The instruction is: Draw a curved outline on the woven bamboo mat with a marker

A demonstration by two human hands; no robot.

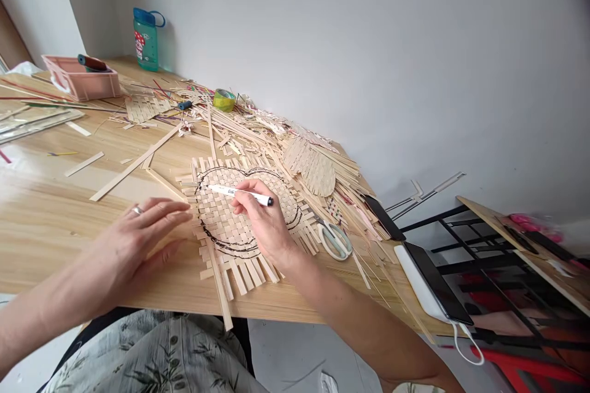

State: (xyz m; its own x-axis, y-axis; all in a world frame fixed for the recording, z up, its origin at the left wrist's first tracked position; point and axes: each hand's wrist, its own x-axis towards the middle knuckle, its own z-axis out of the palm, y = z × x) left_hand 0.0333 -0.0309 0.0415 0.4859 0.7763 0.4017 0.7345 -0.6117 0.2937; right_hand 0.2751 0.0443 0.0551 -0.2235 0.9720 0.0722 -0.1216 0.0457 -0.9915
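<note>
The right hand (265, 221) pinches a white marker pen with a black end (239, 194) between the thumb and the first fingers (249, 187), with the remaining fingers curled beneath. The pen lies almost level, its tip pointing to the person's left and resting on a square mat of woven pale wood strips (221, 221) in its upper left part, on a black heart-shaped outline (216, 238) drawn across the weave. The mat lies flat on the light wooden bench (55, 196), close to the near edge, loose strip ends sticking out on every side. The left hand (133, 239) lies palm down on the bench just left of the mat, a silver ring (137, 210) on one finger, its fingers stretched out and only slightly spread; the tips reach the mat's left edge, though whether they touch it cannot be told. Just right of the mat lie scissors with pale green handles (335, 239), and beyond them a black phone (385, 218). Behind the mat sits a finished heart-shaped woven piece (313, 169) among a wide litter of strips and offcuts – it runs back along the wall to a green roll of tape (224, 100). At the far left stand a pink plastic basket (80, 77) and a teal drinking bottle with a blue lid (146, 40), well apart from both hands
</note>
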